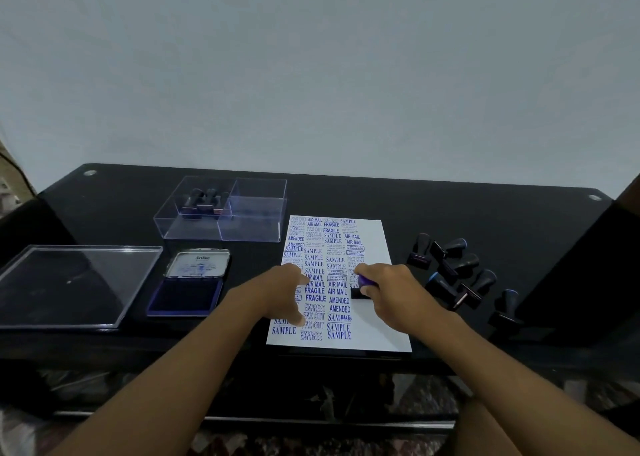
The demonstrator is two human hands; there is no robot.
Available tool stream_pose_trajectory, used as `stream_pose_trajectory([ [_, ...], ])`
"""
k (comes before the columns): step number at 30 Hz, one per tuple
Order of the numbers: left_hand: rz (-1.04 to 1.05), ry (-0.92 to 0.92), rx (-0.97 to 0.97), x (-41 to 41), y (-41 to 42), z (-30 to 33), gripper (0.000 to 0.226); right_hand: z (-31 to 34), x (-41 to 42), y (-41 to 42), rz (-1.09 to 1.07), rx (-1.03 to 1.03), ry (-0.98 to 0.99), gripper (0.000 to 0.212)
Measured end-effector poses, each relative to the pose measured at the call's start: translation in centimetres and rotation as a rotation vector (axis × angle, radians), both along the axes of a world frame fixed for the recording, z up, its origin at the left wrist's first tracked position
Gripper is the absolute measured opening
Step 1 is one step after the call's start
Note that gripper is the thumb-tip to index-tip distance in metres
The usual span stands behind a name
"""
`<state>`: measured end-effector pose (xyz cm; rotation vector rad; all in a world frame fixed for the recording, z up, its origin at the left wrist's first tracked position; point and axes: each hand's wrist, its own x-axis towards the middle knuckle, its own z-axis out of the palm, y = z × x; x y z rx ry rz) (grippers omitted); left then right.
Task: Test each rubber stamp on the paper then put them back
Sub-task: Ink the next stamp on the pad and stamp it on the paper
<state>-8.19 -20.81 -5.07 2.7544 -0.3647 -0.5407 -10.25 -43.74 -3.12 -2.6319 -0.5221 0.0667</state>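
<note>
The black glass table [450, 209] carried all the working items. At its left edge lay a clear plastic lid [74, 284], flat and apart from the rest. Behind it, toward the middle, stood the clear two-compartment storage box [256, 235]: its left compartment held a few returned rubber stamps [202, 201], and its right compartment appeared to hold nothing. The sheet of paper [391, 331] lay at the centre, already crowded with blue impressions such as SAMPLE, AIR MAIL, FRAGILE, AMENDED, EXPRESS and FAX OUT. An open ink pad [185, 296] sat between the lid and the paper, its hinged cover raised. To the right of the paper a loose group of black-handled stamps [460, 275] lay tipped on the table, about six or seven, not yet returned to the box. The left hand [277, 296] rested on the left part of the paper with fingers spread and relaxed, steadying the sheet. The right hand [398, 293] gripped the stamp in use [362, 287], fingers curled round its blue-topped handle, with the black base pressed on or just above the paper's right column. Judged from this layout, the task was roughly one third complete: a few stamps were back in the box, one was under test, and the group at the right remained.
</note>
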Motion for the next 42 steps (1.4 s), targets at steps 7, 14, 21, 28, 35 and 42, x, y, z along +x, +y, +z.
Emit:
stream_pose_trajectory([
  [7,0.013,0.014,0.002,0.1,-0.1,-0.1,0.091,0.6,1.7,0.2,-0.002,-0.027,0.038,0.007],
  [14,0.031,0.033,-0.004,0.1,-0.2,0.1,0.091,0.5,0.3,-0.4,-0.020,-0.001,0.036,0.009],
  [21,0.036,0.023,-0.015,0.1,-0.2,0.5,0.084,3.7,1.5,0.2,-0.098,0.046,-0.042,0.019],
  [28,0.084,-0.074,-0.043,-0.1,-0.5,0.8,0.071,3.2,1.4,-0.8,-0.186,0.141,-0.010,0.032],
  [35,-0.038,-0.133,-0.075,0.0,-5.0,2.7,0.062,3.5,0.7,-4.9,-0.332,0.210,-0.034,0.015],
  [42,-0.155,-0.179,-0.093,1.2,-12.6,3.7,0.059,5.1,0.7,-13.0,-0.572,0.197,-0.085,0.016],
])
